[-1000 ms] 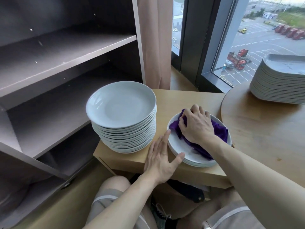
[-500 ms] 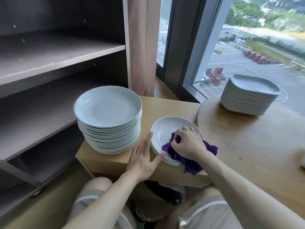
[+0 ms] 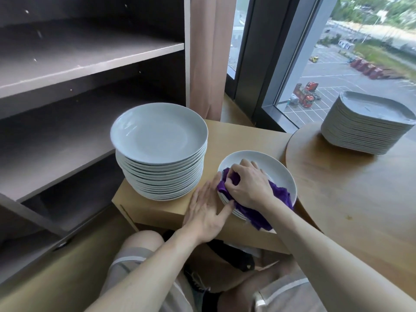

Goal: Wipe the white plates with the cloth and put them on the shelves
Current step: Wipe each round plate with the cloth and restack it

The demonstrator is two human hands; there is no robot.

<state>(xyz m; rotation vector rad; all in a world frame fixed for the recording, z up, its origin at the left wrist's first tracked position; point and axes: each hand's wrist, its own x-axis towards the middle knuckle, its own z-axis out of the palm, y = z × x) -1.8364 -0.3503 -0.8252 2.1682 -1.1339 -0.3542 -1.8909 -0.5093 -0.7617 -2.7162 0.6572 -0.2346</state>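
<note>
My right hand (image 3: 247, 185) has the purple cloth (image 3: 281, 194) bunched up under curled fingers, pressed into the top plate (image 3: 272, 166) of the short pile on the wooden stand (image 3: 243, 136). The hand covers a good chunk of that plate, so I can't count how many are under it. Some cloth hangs over the near rim. My left hand (image 3: 207, 212) lies flat with straight fingers beside the pile, thumb against its edge, holding nothing. The tall stack (image 3: 157, 136) sits just left, next to the shelves (image 3: 90, 64), whose left end is cut off. On the round table (image 3: 360, 199) the squarish plates (image 3: 364, 127) run out of frame.
</note>
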